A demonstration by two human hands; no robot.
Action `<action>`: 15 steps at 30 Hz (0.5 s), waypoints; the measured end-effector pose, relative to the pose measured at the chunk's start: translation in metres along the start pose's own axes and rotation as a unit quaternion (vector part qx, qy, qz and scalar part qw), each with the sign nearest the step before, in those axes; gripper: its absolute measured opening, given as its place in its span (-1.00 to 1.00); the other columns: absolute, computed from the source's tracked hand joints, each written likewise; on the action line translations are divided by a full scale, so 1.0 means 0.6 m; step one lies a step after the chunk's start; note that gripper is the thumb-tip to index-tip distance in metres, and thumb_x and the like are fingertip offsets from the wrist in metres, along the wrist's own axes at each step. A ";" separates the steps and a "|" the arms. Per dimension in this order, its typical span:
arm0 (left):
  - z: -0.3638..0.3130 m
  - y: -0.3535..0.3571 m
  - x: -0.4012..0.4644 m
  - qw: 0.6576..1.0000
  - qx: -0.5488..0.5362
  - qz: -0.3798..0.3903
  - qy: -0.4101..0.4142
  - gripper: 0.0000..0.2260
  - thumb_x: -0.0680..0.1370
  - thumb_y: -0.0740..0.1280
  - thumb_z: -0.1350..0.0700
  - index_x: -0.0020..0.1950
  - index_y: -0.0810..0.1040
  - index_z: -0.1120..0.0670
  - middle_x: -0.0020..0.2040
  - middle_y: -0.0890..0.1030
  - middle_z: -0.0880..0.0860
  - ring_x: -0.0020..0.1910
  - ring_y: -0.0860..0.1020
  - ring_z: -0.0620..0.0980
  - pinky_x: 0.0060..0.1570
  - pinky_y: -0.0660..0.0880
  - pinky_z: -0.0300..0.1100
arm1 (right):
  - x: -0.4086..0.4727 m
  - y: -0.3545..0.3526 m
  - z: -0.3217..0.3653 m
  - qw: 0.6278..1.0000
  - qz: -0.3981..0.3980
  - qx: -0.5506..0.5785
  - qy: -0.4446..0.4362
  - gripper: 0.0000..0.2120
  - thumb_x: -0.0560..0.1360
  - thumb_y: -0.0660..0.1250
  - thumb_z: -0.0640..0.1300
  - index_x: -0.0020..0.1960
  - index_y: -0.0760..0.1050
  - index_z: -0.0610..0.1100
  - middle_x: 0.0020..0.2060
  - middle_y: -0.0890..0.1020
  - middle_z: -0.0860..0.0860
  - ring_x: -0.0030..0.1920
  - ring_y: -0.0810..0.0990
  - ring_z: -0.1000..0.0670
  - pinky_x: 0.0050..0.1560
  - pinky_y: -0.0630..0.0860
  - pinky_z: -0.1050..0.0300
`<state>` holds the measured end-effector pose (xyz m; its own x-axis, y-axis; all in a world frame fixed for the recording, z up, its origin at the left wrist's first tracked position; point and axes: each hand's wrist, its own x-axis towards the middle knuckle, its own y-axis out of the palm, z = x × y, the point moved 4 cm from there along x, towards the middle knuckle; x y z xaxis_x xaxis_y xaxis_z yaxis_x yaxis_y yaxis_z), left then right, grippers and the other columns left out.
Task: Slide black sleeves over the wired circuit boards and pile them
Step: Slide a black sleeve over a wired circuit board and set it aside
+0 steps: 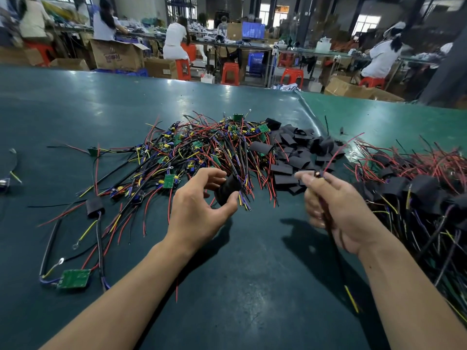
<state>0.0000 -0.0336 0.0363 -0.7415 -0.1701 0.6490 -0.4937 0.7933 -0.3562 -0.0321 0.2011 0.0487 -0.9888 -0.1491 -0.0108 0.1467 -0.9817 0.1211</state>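
Both forearms come in from the bottom edge, raised a bit over the dark green table (pixel 240 286). The left hand (pixel 202 205) is palm-down-ish, with fingers curled around a black sleeve (pixel 227 189), thumb underneath and fingertips over the top. A bunch of coloured wire ends sticks out of the sleeve on the side toward the right hand. The right hand (pixel 336 208) is palm-up, fingers folded over a bundle of wires (pixel 328 218); a red lead pokes up past the fingertips and a black one with a yellow end trails down along the wrist. It's motion-blurred, so I can't tell how tight the grip is.

Counts, as far as it goes:
- bare wired circuit boards (pixel 202 150): one big tangle just beyond the left hand, too many to count
- loose sleeves (pixel 295 157): a heap beyond and between the hands, dozens, not countable
- finished sleeved boards (pixel 417 190): a pile outside the right hand, also too tangled to count
- outside the left hand: one bare green board (pixel 73 277) with wires near the forearm, and one sleeved board (pixel 94 207) further up

Several people sit at benches way behind.
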 end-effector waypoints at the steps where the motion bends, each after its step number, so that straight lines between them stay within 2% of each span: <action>1: 0.000 0.000 0.000 1.000 0.000 0.000 0.000 -0.68 0.39 0.55 0.17 0.09 0.57 0.09 -0.08 0.64 -0.11 -0.08 0.60 -0.19 -0.06 0.47 -0.39 | -0.002 0.002 -0.005 0.999 0.016 -0.027 0.010 -0.78 0.51 0.37 -0.09 0.11 0.55 -0.16 -0.47 0.38 0.05 -0.50 0.29 0.09 -0.54 0.24 0.27; 3: 0.000 -0.001 0.000 1.000 0.000 0.000 -0.001 -0.68 0.39 0.55 0.17 0.09 0.57 0.09 -0.08 0.64 -0.11 -0.08 0.60 -0.18 -0.06 0.46 -0.41 | -0.003 0.007 -0.014 0.995 0.037 -0.081 0.033 -0.62 0.39 0.44 -0.07 0.18 0.57 -0.14 -0.43 0.49 0.09 -0.45 0.38 0.11 -0.50 0.29 0.28; 5: -0.002 0.000 -0.001 1.000 -0.001 0.002 -0.001 -0.68 0.40 0.55 0.15 0.09 0.57 0.08 -0.08 0.64 -0.11 -0.08 0.60 -0.18 -0.06 0.47 -0.39 | -0.004 0.012 -0.021 0.992 0.035 -0.117 0.044 -0.38 0.29 0.48 -0.07 0.33 0.46 -0.16 -0.41 0.53 0.07 -0.44 0.44 0.14 -0.51 0.32 0.32; 7: -0.003 0.001 -0.001 1.000 -0.006 0.003 -0.004 -0.68 0.39 0.54 0.12 0.09 0.57 0.07 -0.08 0.64 -0.12 -0.08 0.61 -0.18 -0.06 0.49 -0.33 | -0.002 0.015 -0.027 0.986 0.008 -0.162 0.030 -0.11 0.31 0.53 -0.08 0.53 0.19 -0.17 -0.36 0.55 -0.06 -0.45 0.43 0.11 -0.53 0.32 0.30; 8: -0.003 0.001 -0.002 1.000 -0.007 0.003 -0.005 -0.69 0.39 0.53 0.11 0.09 0.57 0.07 -0.08 0.64 -0.12 -0.08 0.61 -0.18 -0.06 0.50 -0.30 | 0.000 0.016 -0.028 0.983 -0.007 -0.184 0.013 -0.02 0.36 0.54 -0.09 0.59 0.01 -0.11 -0.33 0.57 -0.16 -0.46 0.42 0.09 -0.52 0.33 0.27; 9: -0.003 0.001 -0.002 1.000 -0.006 0.004 -0.005 -0.69 0.39 0.53 0.11 0.09 0.57 0.07 -0.08 0.65 -0.12 -0.08 0.61 -0.18 -0.06 0.51 -0.28 | -0.001 0.018 -0.025 0.980 -0.021 -0.196 -0.010 0.00 0.40 0.53 -0.08 0.60 -0.06 -0.02 -0.31 0.58 -0.22 -0.46 0.41 0.06 -0.46 0.36 0.24; 10: -0.004 0.001 -0.002 1.000 -0.006 0.004 -0.005 -0.69 0.39 0.54 0.12 0.10 0.57 0.07 -0.08 0.65 -0.11 -0.08 0.61 -0.18 -0.06 0.52 -0.25 | -0.001 0.018 -0.019 0.979 -0.028 -0.197 -0.039 -0.06 0.40 0.52 -0.06 0.58 0.01 0.07 -0.33 0.58 -0.24 -0.45 0.40 0.03 -0.41 0.37 0.23; 11: -0.004 0.001 -0.002 1.000 -0.006 0.004 -0.006 -0.68 0.39 0.54 0.13 0.10 0.57 0.07 -0.08 0.65 -0.11 -0.08 0.61 -0.18 -0.06 0.53 -0.23 | -0.002 0.020 -0.012 0.980 -0.027 -0.183 -0.075 -0.20 0.38 0.52 -0.02 0.50 0.19 0.15 -0.38 0.57 -0.20 -0.46 0.38 0.01 -0.42 0.35 0.23; 13: -0.005 0.000 -0.002 1.000 -0.007 0.004 -0.005 -0.68 0.39 0.54 0.12 0.10 0.57 0.08 -0.08 0.65 -0.11 -0.08 0.61 -0.18 -0.06 0.53 -0.21 | -0.006 0.022 0.002 0.984 -0.027 -0.130 -0.123 -0.48 0.33 0.51 0.04 0.26 0.46 0.18 -0.42 0.51 -0.14 -0.50 0.36 -0.01 -0.50 0.32 0.25; 14: -0.005 0.000 -0.001 1.000 -0.007 0.005 -0.005 -0.68 0.39 0.54 0.13 0.10 0.57 0.08 -0.08 0.65 -0.10 -0.08 0.61 -0.18 -0.06 0.53 -0.20 | -0.008 0.022 0.007 0.984 -0.034 -0.110 -0.133 -0.51 0.32 0.51 0.04 0.22 0.50 0.18 -0.42 0.52 -0.15 -0.49 0.39 -0.04 -0.48 0.34 0.21; 15: -0.005 0.000 -0.001 1.000 -0.008 0.006 -0.004 -0.68 0.39 0.54 0.14 0.10 0.57 0.08 -0.08 0.65 -0.10 -0.08 0.61 -0.18 -0.06 0.53 -0.20 | -0.009 0.021 0.011 0.985 -0.042 -0.097 -0.138 -0.46 0.31 0.51 0.04 0.26 0.48 0.18 -0.43 0.54 -0.14 -0.47 0.43 -0.05 -0.44 0.38 0.17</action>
<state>0.0020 -0.0315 0.0378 -0.7512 -0.1650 0.6391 -0.4776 0.8042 -0.3537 -0.0250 0.1901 0.0568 -0.9637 -0.0554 0.2611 0.0411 -0.9974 -0.0600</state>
